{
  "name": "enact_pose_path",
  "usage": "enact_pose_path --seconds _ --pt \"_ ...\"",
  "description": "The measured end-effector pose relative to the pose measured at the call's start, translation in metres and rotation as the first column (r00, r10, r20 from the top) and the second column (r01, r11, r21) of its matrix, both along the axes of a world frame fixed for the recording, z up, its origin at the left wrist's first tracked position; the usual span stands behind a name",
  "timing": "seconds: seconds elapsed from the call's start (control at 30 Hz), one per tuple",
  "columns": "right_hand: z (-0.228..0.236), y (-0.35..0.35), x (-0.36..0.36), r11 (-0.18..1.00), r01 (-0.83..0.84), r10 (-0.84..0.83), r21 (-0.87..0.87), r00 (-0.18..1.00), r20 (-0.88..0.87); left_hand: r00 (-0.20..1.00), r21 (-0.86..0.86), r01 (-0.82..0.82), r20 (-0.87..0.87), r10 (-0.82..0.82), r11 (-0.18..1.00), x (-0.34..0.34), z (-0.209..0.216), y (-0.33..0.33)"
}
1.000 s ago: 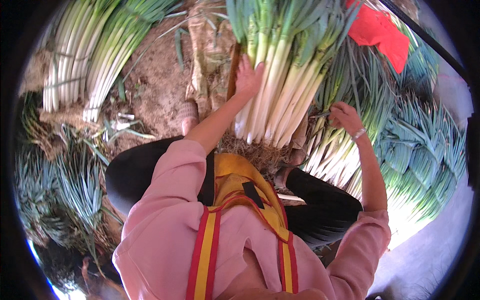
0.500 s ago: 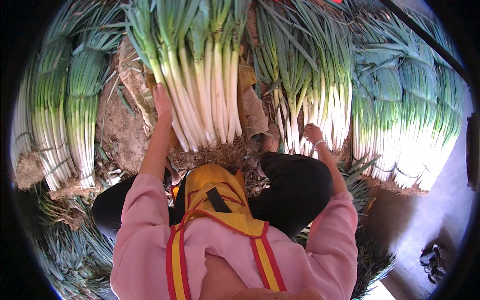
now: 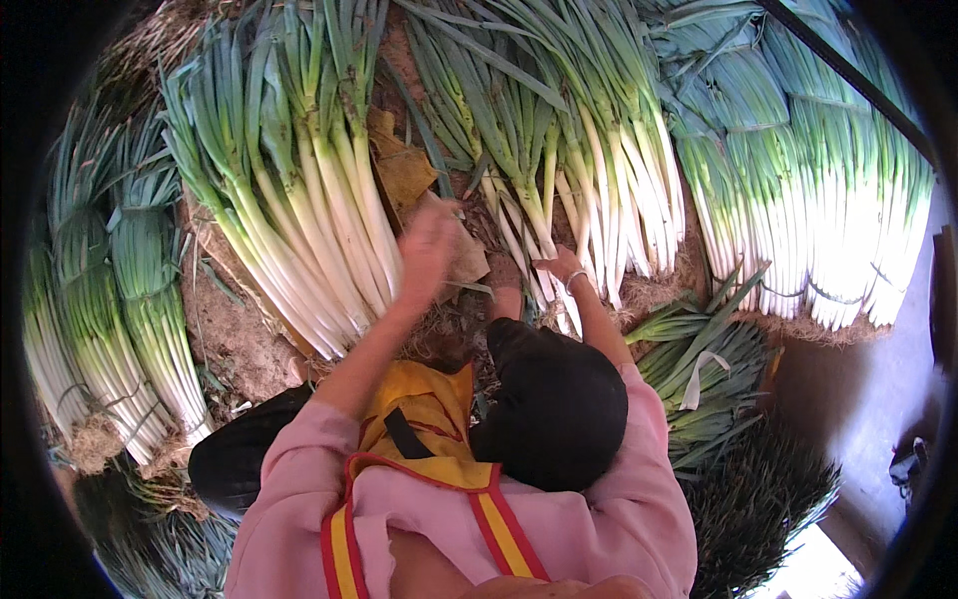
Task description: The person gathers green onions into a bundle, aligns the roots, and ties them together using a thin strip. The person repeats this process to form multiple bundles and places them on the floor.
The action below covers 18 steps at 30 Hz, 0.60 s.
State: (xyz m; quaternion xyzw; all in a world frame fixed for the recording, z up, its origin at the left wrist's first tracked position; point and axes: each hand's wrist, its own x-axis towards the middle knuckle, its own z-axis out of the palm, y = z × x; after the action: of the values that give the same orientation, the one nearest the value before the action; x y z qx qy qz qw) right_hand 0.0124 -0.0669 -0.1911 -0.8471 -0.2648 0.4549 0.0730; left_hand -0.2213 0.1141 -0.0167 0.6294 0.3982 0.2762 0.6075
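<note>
A: Grip?
B: Your right hand (image 3: 562,265): fingers at the middle leeks (image 3: 574,150), can't tell if grasping. Left hand (image 3: 431,240): blurred, can't tell.
A: Around?
B: Spread leeks (image 3: 319,185) just left of your left fingers; tied bundles (image 3: 818,200) well right of your right.

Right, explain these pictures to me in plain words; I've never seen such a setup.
There is no machine here, just a person's bare hands. Every picture comes from a wide fisheye camera on the person's head, looking down, so edges bend. Long leek-like stalks lie about on brown ground, with tied bundles at far left and far right. The blurred left hand is just right of a large loose bunch. The right hand is at the white stems of another loose bunch. Whether either hand grips anything is unclear.
</note>
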Motion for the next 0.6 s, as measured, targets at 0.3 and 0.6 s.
enact_pose_path --seconds 0.3,0.6 --pt "-0.01 -0.021 0.008 0.915 0.402 -0.336 0.047 0.818 -0.467 0.91 -0.459 0.148 -0.285 -0.302 0.876 0.085 -0.149 -0.11" --pt "0.041 -0.015 0.002 0.8 0.575 -0.434 -0.168 0.363 -0.824 0.915 -0.398 -0.096 -0.397 -0.077 0.912 0.072 -0.142 -0.11"
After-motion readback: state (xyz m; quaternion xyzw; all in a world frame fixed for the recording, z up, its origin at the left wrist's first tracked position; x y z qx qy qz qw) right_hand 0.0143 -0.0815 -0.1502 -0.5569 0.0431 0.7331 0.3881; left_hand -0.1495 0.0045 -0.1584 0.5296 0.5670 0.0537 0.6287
